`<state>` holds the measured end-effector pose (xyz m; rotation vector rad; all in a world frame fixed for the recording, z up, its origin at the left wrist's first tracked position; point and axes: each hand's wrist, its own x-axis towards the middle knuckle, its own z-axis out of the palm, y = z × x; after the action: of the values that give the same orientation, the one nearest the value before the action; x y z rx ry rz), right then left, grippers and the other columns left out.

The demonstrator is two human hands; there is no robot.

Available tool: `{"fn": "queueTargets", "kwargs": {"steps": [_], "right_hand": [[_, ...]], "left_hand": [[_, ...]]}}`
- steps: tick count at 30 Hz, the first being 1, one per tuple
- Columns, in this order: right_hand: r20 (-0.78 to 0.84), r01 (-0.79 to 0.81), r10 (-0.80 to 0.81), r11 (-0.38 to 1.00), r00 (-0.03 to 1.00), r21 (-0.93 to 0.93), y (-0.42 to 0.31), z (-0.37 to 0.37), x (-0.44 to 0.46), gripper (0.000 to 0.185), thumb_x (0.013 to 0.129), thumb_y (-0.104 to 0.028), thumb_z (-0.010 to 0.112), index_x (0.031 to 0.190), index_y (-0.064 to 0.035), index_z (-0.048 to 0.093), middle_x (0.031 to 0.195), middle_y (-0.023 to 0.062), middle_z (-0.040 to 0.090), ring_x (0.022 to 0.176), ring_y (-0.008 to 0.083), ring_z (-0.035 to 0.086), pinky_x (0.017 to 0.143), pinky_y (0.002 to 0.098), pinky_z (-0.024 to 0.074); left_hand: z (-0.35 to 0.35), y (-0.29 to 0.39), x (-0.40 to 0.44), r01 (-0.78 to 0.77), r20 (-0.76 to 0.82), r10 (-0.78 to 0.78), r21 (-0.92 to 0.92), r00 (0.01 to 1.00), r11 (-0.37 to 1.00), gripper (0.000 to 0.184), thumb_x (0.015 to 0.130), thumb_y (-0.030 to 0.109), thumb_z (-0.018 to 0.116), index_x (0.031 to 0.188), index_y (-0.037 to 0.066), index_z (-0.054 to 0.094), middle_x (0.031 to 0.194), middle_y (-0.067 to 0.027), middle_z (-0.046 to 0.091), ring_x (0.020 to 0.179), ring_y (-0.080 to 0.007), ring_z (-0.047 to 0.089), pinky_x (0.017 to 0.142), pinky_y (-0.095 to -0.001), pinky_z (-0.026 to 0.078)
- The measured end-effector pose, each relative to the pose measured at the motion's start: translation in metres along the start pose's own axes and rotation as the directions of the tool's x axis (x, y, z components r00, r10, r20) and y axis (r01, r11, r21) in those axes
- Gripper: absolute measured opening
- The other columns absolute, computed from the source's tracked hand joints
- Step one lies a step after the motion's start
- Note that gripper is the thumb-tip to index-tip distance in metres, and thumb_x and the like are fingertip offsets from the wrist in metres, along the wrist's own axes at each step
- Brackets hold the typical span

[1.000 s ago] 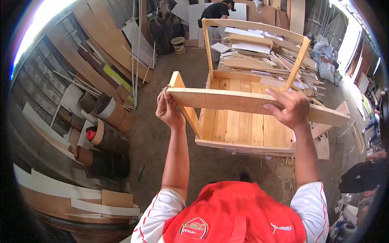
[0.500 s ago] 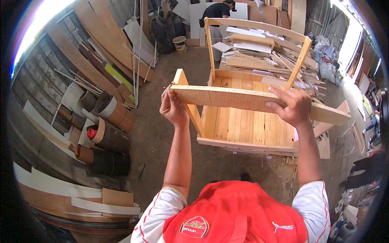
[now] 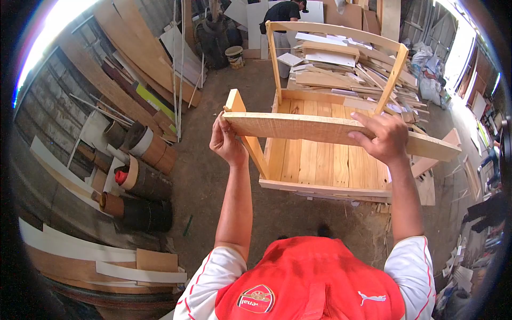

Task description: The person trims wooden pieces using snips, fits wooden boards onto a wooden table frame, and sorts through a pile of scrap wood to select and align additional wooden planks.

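A long wooden board (image 3: 298,128) lies across the near side of a wooden frame with a slatted base (image 3: 320,162). Its left end meets an upright post (image 3: 255,154), where my left hand (image 3: 229,140) grips it, fingers closed at the corner. Farther right, my right hand (image 3: 384,137) clasps the board, thumb on its near face and fingers over the top edge. The board's right end reaches past another slanted post (image 3: 436,153). On the frame's far side, a curved rail (image 3: 336,33) joins two uprights.
Behind the frame is a pile of cut boards (image 3: 328,80), with a person in a dark shirt (image 3: 282,13) bending beyond it. Rolls of material (image 3: 144,176) and leaning sheets (image 3: 128,58) line the left. A bucket (image 3: 235,56) stands at the back; plastic bags (image 3: 426,80) are at right.
Compared with the earliest frame, my left hand and the board's left end sit slightly farther right and higher. Both hands keep their grip. The person at the back has bent slightly.
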<state>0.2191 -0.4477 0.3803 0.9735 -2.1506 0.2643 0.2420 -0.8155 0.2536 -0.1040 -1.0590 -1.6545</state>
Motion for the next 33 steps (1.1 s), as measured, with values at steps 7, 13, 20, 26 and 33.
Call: {"fn": "queueTargets", "kwargs": {"steps": [7, 13, 20, 26, 33], "right_hand": [[-0.035, 0.007, -0.006, 1.0, 0.999, 0.021, -0.002, 0.001, 0.0, 0.038, 0.076, -0.047, 0.081, 0.103, -0.0204, 0.079, 0.068, 0.0053, 0.068, 0.062, 0.0249, 0.065, 0.058, 0.0381, 0.049], [0.027, -0.105, 0.103, 0.99, 0.994, 0.091, 0.003, -0.002, -0.036, 0.038, 0.076, -0.043, 0.083, 0.105, -0.0185, 0.079, 0.076, 0.0079, 0.073, 0.063, 0.0256, 0.068, 0.058, 0.0374, 0.0502], [0.069, -0.408, 0.407, 0.865, 0.911, 0.292, 0.015, 0.016, -0.104, 0.037, 0.079, -0.035, 0.083, 0.106, -0.0108, 0.079, 0.095, 0.0137, 0.077, 0.08, 0.0279, 0.075, 0.072, 0.0363, 0.0579], [0.333, -0.82, 0.75, 0.533, 0.572, 0.208, 0.028, 0.101, -0.157, 0.05, 0.087, -0.051, 0.073, 0.114, -0.0085, 0.075, 0.1, 0.016, 0.076, 0.091, 0.0304, 0.074, 0.08, 0.0394, 0.0568], [0.498, -0.961, 0.832, 0.139, 0.245, 0.24, 0.072, 0.216, -0.196, 0.045, 0.096, -0.047, 0.059, 0.111, -0.0074, 0.073, 0.094, 0.0178, 0.074, 0.089, 0.0335, 0.071, 0.08, 0.044, 0.0524]], "left_hand": [[-0.001, -0.003, -0.001, -0.03, -0.028, 0.031, 0.049, 0.999, 0.998, 0.027, 0.102, 0.018, 0.063, 0.117, -0.003, 0.071, 0.116, -0.007, 0.071, 0.104, -0.0124, 0.065, 0.091, -0.0304, 0.052], [0.011, 0.035, -0.025, -0.096, 0.05, 0.088, 0.199, 0.995, 0.975, 0.033, 0.108, 0.022, 0.051, 0.117, -0.003, 0.07, 0.119, -0.0059, 0.065, 0.105, -0.0131, 0.062, 0.089, -0.0313, 0.049], [0.03, 0.037, -0.079, -0.248, 0.225, 0.181, 0.319, 0.957, 0.915, 0.039, 0.108, 0.027, 0.045, 0.126, -0.002, 0.063, 0.122, -0.0127, 0.062, 0.101, -0.0186, 0.059, 0.089, -0.0352, 0.048], [0.054, -0.031, -0.176, 0.689, 0.324, -0.766, 0.337, 0.555, 0.642, 0.036, 0.103, 0.022, 0.062, 0.129, -0.002, 0.058, 0.12, -0.011, 0.064, 0.102, -0.0159, 0.06, 0.09, -0.0322, 0.048], [0.069, -0.11, -0.309, 0.641, 0.367, -0.929, 0.703, 0.045, 0.308, 0.064, 0.103, 0.039, 0.06, 0.146, -0.005, 0.04, 0.088, -0.0055, 0.063, 0.083, -0.0128, 0.057, 0.079, -0.0266, 0.047]]}}
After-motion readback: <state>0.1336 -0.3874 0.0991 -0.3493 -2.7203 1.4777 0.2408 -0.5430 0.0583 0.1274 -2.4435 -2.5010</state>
